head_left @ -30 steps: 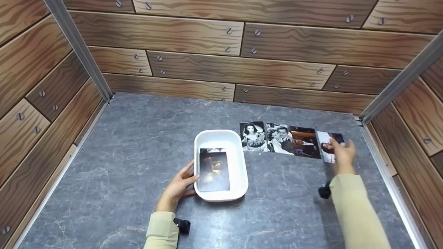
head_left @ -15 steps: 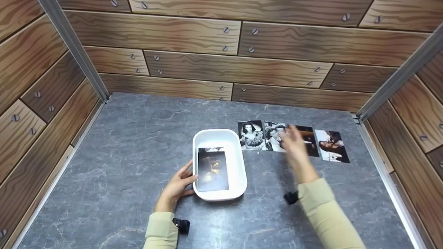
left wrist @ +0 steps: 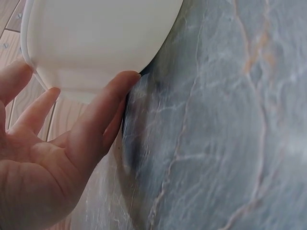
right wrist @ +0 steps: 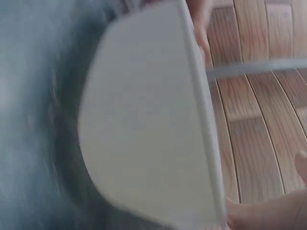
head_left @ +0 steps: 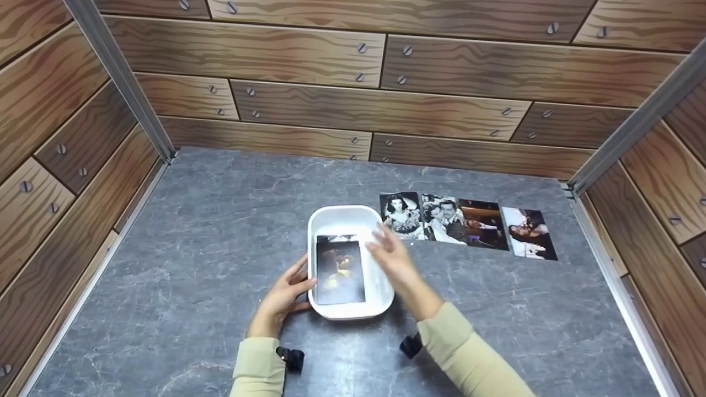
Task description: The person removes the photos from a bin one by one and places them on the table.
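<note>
The left hand [head_left: 284, 298] is resting flat, fingers straight, against the white tub [head_left: 380, 300] to keep it from sliding. The right hand [head_left: 392, 259] is hovering over the tub, fingers loose, holding nothing. A dark photo [head_left: 340, 271] is lying inside. Four photos [head_left: 468, 224] are lying right of the tub on the tabletop [head_left: 209, 248].

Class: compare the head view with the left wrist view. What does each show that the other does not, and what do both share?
Only the head view shows the dark photo inside the white tub, four photos in a row and the right hand above the tub. Only the left wrist view shows the tub's bare outer wall close up. Both show the left hand touching the tub on the grey table.
</note>
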### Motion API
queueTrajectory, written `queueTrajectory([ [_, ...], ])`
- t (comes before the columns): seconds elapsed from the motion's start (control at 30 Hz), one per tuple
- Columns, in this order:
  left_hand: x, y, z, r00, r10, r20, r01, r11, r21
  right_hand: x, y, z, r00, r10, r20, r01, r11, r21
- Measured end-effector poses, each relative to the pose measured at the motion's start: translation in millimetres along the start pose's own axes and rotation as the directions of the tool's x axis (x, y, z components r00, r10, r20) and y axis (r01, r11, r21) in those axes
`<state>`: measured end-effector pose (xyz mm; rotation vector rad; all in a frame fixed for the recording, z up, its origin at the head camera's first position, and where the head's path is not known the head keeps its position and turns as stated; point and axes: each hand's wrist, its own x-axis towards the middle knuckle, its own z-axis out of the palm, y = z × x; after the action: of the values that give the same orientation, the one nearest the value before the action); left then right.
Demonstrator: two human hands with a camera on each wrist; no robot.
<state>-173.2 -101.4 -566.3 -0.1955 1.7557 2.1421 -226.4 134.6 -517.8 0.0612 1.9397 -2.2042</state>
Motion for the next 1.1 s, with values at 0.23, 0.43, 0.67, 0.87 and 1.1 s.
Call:
queueTrajectory([
  [0.23, -0.9, -1.6, 0.3, 1.000, 0.004, 0.011, -0.004, 1.000, -0.009, -10, 18, 23, 0.979, 0.202, -0.010, -0.202, 0.976, -0.083],
  [0.43, 0.2, -2.6, -1.0, 1.000, -0.003, 0.007, 0.003, 1.000, -0.002, -9, 27, 29, 0.960, 0.271, -0.072, -0.280, 0.945, -0.169],
  [0.67, 0.5, 0.2, -0.9, 1.000, -0.006, -0.003, 0.006, 1.000, 0.024, 0, 37, 39, 0.970, 0.202, -0.133, -0.237, 0.902, -0.360],
  [0.87, 0.4, 1.6, -0.4, 1.000, 0.003, -0.004, -0.003, 0.999, 0.034, 1, 40, 44, 0.977, 0.130, -0.169, -0.199, 0.842, -0.501],
  [1.1, 1.5, -1.4, 0.4, 1.000, 0.002, 0.014, -0.002, 1.000, 0.006, -3, 42, 43, 0.976, 0.140, -0.168, -0.201, 0.877, -0.437],
])
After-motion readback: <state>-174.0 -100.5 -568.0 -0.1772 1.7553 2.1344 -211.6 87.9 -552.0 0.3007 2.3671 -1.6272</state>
